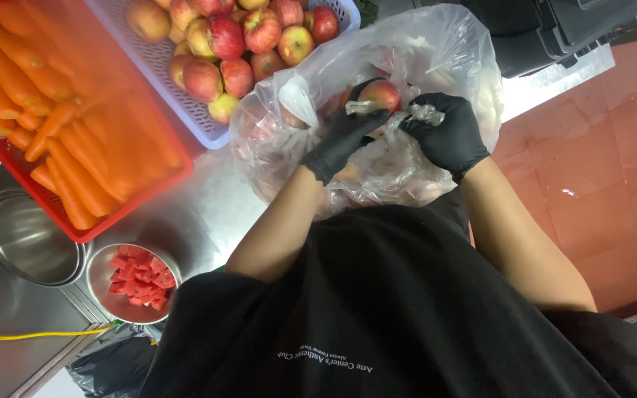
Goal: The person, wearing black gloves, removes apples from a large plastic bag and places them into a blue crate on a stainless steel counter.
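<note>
**Apple held over the open bag, both gloved hands at its mouth**

Steel bench (pixel 208 214) runs under everything on the left side of the view, with red floor tiles off to the right. On the bench, the red crate (pixel 158 183) at the far left is piled with carrots (pixel 75 110). Just beside it, a lilac basket (pixel 186 110) is heaped with red-and-yellow apples. A clear plastic bag (pixel 436 44) sits in front of the person, touching the basket's near corner. It stands open and crumpled, with more apples showing dimly through its film. Nearer the body, an empty steel bowl (pixel 31 236) sits beside a smaller bowl (pixel 97 284) of red melon cubes (pixel 140 276).

Both hands wear black gloves and meet at the bag's mouth. The left hand (pixel 340 140) has its fingers clamped on one apple (pixel 380 94), thumb below and fingertips over the top, so the fruit sits at the far tip of that hand, above the bag's opening. The right hand (pixel 447 136) lies just to the right of the apple, close but not plainly touching it. Its fingers are pinched together on a scrap of clear film (pixel 425 114). The apple is round with no long axis to speak of, and the left hand is the one bearing it.
</note>
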